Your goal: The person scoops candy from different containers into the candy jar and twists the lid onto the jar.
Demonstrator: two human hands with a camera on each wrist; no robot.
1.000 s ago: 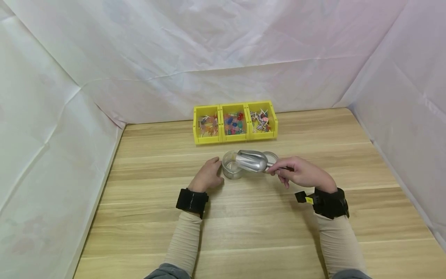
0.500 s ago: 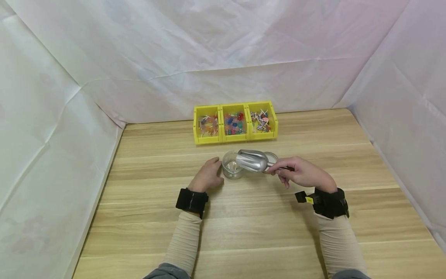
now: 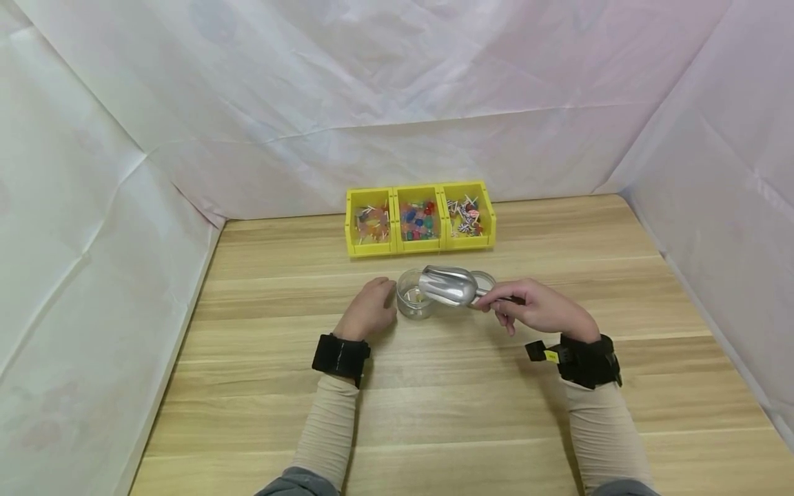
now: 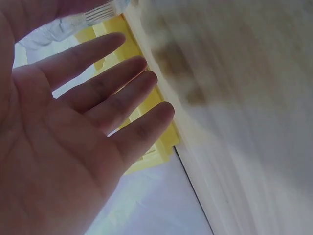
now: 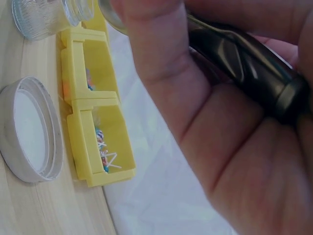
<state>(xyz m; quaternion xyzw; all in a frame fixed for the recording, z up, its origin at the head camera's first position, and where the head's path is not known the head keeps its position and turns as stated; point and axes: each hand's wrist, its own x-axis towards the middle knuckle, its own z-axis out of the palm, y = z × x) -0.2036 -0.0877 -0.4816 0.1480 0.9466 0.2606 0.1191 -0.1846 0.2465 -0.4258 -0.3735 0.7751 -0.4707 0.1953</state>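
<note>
A small clear glass jar (image 3: 415,312) stands near the table's middle with a few small pieces at its bottom. Beside its left side is my left hand (image 3: 367,308), fingertips right at the glass. The left wrist view shows that palm (image 4: 54,152) bare, fingers extended, with the jar's ribbed side near the thumb. My right hand (image 3: 538,306) grips a metal scoop (image 3: 451,286) whose mouth points left over the jar's rim. Its black handle (image 5: 244,63) lies across the fingers in the right wrist view. The scoop's contents are hidden.
Behind the jar stand three joined yellow bins (image 3: 420,246), holding lollipops and colourful candies. A round white lid (image 5: 29,129) lies on the table to the jar's right, partly covered by the scoop in the head view. White cloth walls (image 3: 397,62) enclose the table.
My left thumb and fingers have drawn a little closer together beside the jar. A small yellowish-green piece now shows inside the jar. The scoop and right hand have hardly moved.
</note>
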